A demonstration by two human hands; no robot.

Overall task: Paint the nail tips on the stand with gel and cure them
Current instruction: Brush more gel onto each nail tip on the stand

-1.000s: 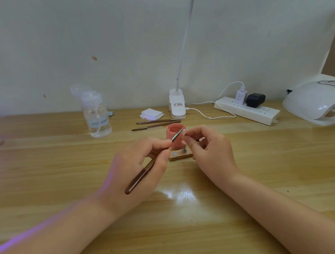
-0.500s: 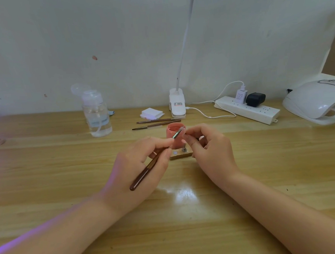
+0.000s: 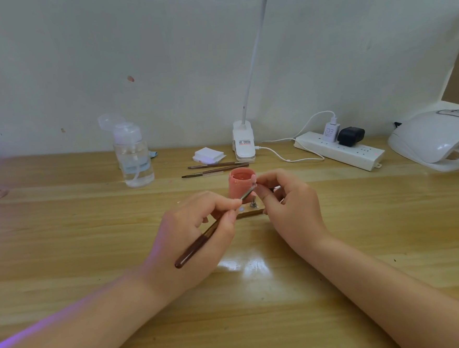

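A brown-handled gel brush [image 3: 213,230] is pinched in the left hand [image 3: 199,230]; a pink nail tip [image 3: 253,179] is pinched by the right hand [image 3: 293,204] above the wooden stand [image 3: 250,211] (mid-desk, before the open gel pot [image 3: 240,185]). Thin, even strokes are advised, with the tip kept steady.

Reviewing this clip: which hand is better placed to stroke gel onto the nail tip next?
Left. The left hand already grips the brush, whose bristle end sits at the nail tip. The right hand is busy pinching that tip in front of the pink gel pot, so it steadies rather than paints.
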